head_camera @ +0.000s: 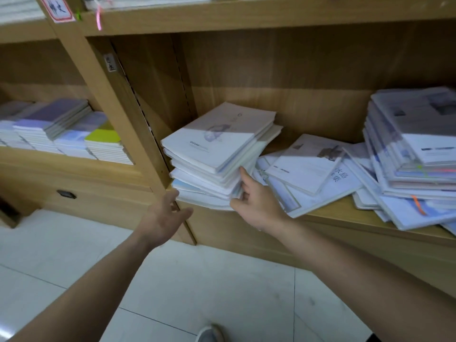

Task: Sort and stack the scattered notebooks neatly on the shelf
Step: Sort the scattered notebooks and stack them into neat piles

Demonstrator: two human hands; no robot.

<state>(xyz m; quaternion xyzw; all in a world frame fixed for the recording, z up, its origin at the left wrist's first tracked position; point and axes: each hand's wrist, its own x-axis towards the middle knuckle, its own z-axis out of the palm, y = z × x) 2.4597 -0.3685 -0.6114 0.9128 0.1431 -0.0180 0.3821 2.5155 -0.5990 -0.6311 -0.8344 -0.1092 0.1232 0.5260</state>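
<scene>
From the head camera we look down at a wooden shelf (333, 214) with our two bare arms reaching towards it. In the middle compartment, hard against the left upright, sits a stack of notebooks (217, 149) with pale covers, its layers uneven and its top copies twisted a little off the ones below.

Our right hand (255, 206) is at the stack's front right corner. Its index finger lies straight up the side of the stack, the thumb stretches out to the lowest notebooks, and the other fingers are bent against the page edges. It presses rather than pinches.

Our left hand (164, 218) hovers just in front of the shelf edge by the upright, fingers spread and relaxed, with the fingertips near the stack's bottom left corner. We cannot tell whether they touch it.

To the right of the stack, loose notebooks (308, 169) lie fanned and overlapping on the shelf board. Beyond them stands a taller, untidy pile (414, 144) with an orange ribbon (418, 205) hanging from it.

The compartment on the left holds neat rows of notebooks (61, 129), one with a yellow-green cover (103, 137). Below us are white floor tiles (197, 280) and the toe of a shoe (209, 334).
</scene>
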